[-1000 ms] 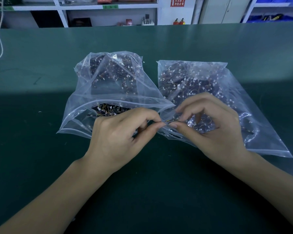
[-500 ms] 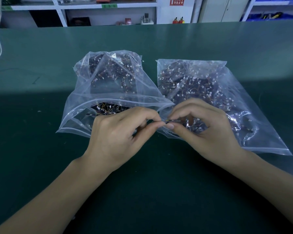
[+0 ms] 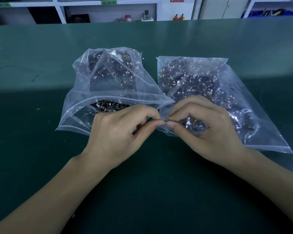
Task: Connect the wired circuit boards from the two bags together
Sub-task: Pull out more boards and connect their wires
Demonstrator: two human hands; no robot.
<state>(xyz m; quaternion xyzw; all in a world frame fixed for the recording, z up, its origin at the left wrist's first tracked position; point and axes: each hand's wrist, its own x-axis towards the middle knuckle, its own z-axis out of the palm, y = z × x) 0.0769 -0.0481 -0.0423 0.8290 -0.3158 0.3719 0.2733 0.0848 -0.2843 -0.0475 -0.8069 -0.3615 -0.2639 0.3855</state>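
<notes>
Pinching grip of both hands; boards in two bags

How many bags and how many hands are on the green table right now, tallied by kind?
Clear plastic bags of wired boards: 2, left bag and right bag
Hands: 2, left hand and right hand, pinching wires
Total: 4

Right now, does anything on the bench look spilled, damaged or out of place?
Nothing stands out. Both clear bags, left bag and right bag, lie on the green bench with boards inside. The left hand and right hand pinch a small wired part between them.
</notes>
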